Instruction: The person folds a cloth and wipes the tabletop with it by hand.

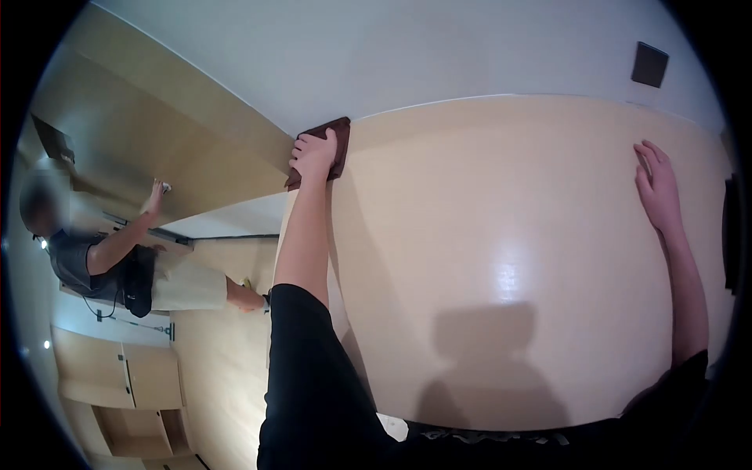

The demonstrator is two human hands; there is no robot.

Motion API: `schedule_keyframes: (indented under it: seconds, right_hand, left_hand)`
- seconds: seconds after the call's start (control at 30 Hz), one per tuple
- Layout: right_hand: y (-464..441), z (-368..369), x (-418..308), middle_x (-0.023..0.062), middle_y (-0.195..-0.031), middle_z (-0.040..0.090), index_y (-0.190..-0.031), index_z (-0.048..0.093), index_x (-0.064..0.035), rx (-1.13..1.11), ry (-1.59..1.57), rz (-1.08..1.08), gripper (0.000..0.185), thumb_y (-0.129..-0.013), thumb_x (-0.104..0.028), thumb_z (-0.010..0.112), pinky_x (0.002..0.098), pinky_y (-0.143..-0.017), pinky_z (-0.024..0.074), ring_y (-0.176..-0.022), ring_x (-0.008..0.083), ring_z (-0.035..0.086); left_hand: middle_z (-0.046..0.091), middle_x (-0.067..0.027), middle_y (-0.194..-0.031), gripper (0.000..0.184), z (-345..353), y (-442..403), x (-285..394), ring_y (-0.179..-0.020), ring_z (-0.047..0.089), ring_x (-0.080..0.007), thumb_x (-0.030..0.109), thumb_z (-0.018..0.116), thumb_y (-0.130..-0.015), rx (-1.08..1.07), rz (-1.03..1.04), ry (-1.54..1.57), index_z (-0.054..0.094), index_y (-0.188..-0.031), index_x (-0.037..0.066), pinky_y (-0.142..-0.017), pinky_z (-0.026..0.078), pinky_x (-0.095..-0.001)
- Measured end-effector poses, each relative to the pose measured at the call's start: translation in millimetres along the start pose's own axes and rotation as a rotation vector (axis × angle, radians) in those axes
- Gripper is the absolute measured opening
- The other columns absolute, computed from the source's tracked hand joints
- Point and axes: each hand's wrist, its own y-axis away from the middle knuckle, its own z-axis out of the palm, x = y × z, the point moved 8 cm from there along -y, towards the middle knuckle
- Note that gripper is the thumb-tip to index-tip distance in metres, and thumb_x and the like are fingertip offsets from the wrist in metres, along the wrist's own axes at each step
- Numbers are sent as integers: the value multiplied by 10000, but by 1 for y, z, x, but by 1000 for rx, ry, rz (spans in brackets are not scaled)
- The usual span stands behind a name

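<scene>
My left hand (315, 155) reaches out to the far left corner of a light wood-coloured surface (439, 235). Its fingers are bent over a folded dark red-brown cloth (340, 149), which lies against the corner where the surface meets the pale wall. Part of the cloth is hidden under the hand. On the right, my right hand (659, 188) is at the same surface with its fingers stretched out and holding nothing; whether the whole palm touches cannot be told.
A dark square plate (650, 64) sits on the pale wall (486, 55). At the left, another person (94, 258) has a hand on a wooden panel (188, 117), with something small and white at the fingers. Wooden cabinets (94, 364) stand beyond. A dark object (731, 235) borders the right edge.
</scene>
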Motion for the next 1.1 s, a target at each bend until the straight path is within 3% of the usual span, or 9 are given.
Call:
schedule_keyframes:
  seconds: [0.13,0.27,0.4,0.6,0.67,0.83,0.93,1.1]
  right_hand:
    - [-9,9,-1,189,-1294,531,-1196,561,-37,10,2,-17,329,-886,-131,501,413,-1043,370,-1232,354,468]
    - [-33,17,-4,185,-1292,532,-1180,564,-37,12,16,-38,319,-894,-165,504,422,-1033,380,-1222,350,475]
    - [-35,24,8,180,-1290,535,-1175,568,-42,16,-3,-64,314,-898,-177,510,422,-1017,394,-1212,352,482]
    - [-37,35,11,192,-1272,547,-1164,582,-39,38,-12,-67,309,-894,-175,522,422,-1003,408,-1196,361,496]
    - [-38,35,12,194,-1272,548,-1165,582,-38,36,-16,-69,310,-893,-174,523,422,-1002,410,-1193,363,499]
    - [-41,37,14,195,-1278,544,-1167,578,-32,30,-12,-63,312,-893,-169,518,422,-1005,409,-1193,365,498]
    - [-44,43,19,188,-1290,538,-1175,573,-27,-4,-43,-45,320,-896,-169,514,421,-1014,403,-1206,360,489]
    - [-42,32,26,181,-1329,516,-1223,559,-29,-7,-14,-47,350,-907,-171,506,408,-1048,373,-1246,348,461]
  left_hand:
    - [331,-203,-1470,793,-1,21,11,-1357,293,-409,579,364,-895,42,191,-12,328,-1425,-9,-1088,225,-579]
    - [287,-149,-1524,767,-1,55,33,-1411,236,-349,567,396,-903,24,452,57,312,-1454,40,-1126,186,-558]
    - [274,-153,-1531,710,-23,140,35,-1410,247,-331,488,443,-930,11,659,94,306,-1456,31,-1148,193,-478]
    - [220,-193,-1543,711,-49,263,-1,-1434,179,-360,344,514,-905,-64,866,132,248,-1472,9,-1156,159,-487]
    - [211,-203,-1544,737,-66,304,-9,-1437,161,-376,313,536,-877,-117,886,143,237,-1478,7,-1158,139,-494]
    - [180,-217,-1549,838,-82,377,-31,-1443,134,-389,389,562,-835,-268,903,99,213,-1478,-19,-1149,129,-534]
    - [164,-234,-1549,810,-78,371,-25,-1445,117,-399,354,530,-847,-287,854,127,199,-1480,-27,-1159,95,-512]
    - [186,-217,-1546,820,-77,342,-8,-1440,148,-380,368,555,-850,-219,819,99,205,-1474,-33,-1161,126,-501]
